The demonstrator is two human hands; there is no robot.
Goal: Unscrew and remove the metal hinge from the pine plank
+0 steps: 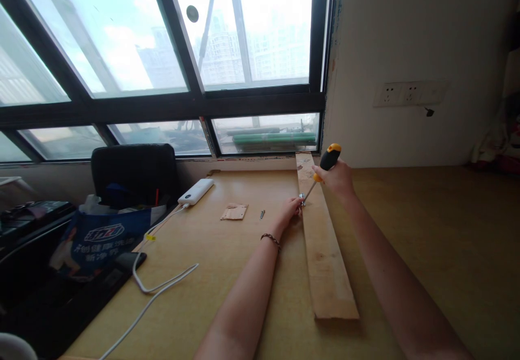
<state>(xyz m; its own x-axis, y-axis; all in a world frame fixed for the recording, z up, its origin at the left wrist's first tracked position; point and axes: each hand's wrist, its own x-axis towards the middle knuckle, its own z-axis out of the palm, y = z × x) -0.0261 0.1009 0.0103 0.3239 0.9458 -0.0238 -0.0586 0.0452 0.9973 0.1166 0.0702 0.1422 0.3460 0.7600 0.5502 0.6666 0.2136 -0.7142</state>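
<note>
A long wooden board (pixel 327 262) lies on the table, its far end close to the window wall. In my right hand (pixel 339 180) is a screwdriver (pixel 330 156) with a black and yellow handle, tilted so that its shaft slants down to the left. The tip meets a small metal piece (pixel 302 197), which looks like a hinge, at the board's left edge. My left hand (pixel 291 211) is closed at that piece and pinches it against the board. The fingertips are partly hidden, and I cannot make out any screw under the tip.
Left of the board lie a few small screws (pixel 262 214) and a thin square wooden piece (pixel 234 211). A white power bank (pixel 196 191) with a white cable (pixel 162 287) rests near the left table edge. Beyond that edge are a black chair (pixel 134 167) and a blue bag (pixel 105 240).
</note>
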